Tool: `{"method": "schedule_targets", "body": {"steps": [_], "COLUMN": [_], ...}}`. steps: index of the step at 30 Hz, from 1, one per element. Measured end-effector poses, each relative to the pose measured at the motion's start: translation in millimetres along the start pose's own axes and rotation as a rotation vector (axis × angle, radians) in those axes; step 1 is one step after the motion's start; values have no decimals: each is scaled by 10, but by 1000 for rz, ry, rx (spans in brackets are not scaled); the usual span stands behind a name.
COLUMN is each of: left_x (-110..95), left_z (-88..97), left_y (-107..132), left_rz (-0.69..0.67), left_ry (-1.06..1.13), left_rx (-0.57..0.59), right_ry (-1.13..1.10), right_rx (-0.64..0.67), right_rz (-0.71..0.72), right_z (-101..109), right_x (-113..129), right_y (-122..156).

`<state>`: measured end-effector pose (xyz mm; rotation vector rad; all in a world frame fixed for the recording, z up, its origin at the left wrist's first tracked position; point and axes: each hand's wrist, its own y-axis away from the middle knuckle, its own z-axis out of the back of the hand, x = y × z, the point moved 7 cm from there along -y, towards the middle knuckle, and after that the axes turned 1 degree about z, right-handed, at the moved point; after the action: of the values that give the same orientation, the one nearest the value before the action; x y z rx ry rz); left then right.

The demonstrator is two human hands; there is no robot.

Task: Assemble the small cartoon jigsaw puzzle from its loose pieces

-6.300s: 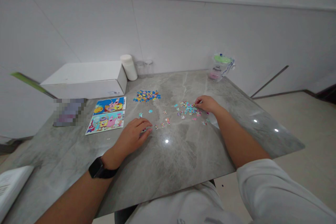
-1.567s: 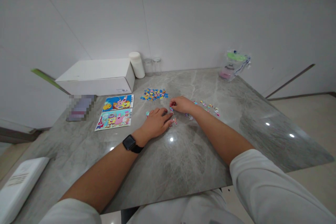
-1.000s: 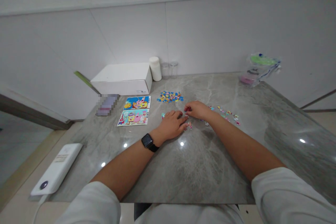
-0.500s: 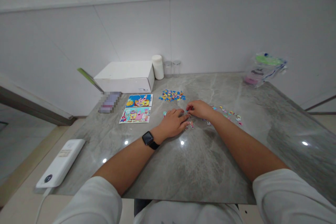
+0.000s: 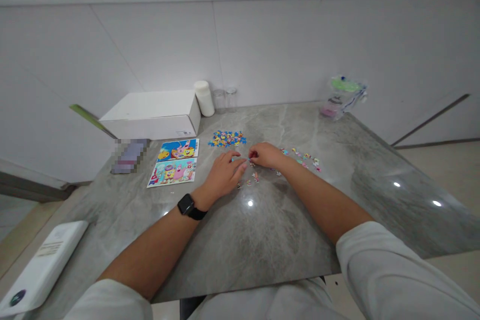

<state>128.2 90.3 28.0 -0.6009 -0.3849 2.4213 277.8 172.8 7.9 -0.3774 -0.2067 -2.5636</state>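
My left hand (image 5: 225, 172), with a black watch (image 5: 186, 205) on the wrist, rests low over the table with its fingers stretched and apart. Its thumb and fingertips lie beside a few small jigsaw pieces (image 5: 255, 177). Close by on the right, my right hand (image 5: 264, 155) is closed in a pinch at a tiny jigsaw piece (image 5: 251, 163), mostly covered by the fingers. Loose pastel jigsaw pieces (image 5: 304, 156) are scattered past the right wrist. Beyond both hands sits a heap of blue and yellow jigsaw pieces (image 5: 227, 138).
Two cartoon picture cards (image 5: 174, 172) lie left of the hands. Behind them stand a white box (image 5: 150, 115), a white bottle (image 5: 204, 98) and two clear glasses (image 5: 231, 100). A plastic bag (image 5: 341, 97) is at the back right; a white power bank (image 5: 45, 265) lies front left.
The view has turned right, so everything appears further left. My left hand has drawn back slightly, showing more pieces below its thumb. The right hand keeps its pinch.
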Motion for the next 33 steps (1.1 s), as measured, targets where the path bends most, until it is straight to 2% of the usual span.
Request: {"method": "schedule_targets", "body": {"steps": [2,4,8,10,12,14,16,20,26,33], "left_x": [17,37,91,116,134,148,165,207,287,297], "left_z": [71,158,294,317,317,309,298,283,303,288], "left_y": [-17,-32,-49,-50,-47,-41,-32,-20,-18,-14], "left_rz": [1,14,67,97,114,123,135,157,179,195], "left_ry": [44,108,243,280,301,311,312,320,310,321], "left_rx": [-40,-90,-170,-185,-186,-185,-180,-176,-202,-199], "right_ry": [-25,-55,-34,56,156,213,224,216,238,199], "right_rx": [-35,-105,-241,-200,-82,61,164,273,363,334], "right_rz": [3,-18,-208,-332,-450,-503,-499,-471,-467,-517], "right_z": [85,256,694,805,803,718,614,453,390,574], "right_x": [-15,-112,-602,-892,-1144,-1297,-1346,-1291,-1235,-1370], "right_y": [7,28,165,257,340,391,402,369,386,522]}}
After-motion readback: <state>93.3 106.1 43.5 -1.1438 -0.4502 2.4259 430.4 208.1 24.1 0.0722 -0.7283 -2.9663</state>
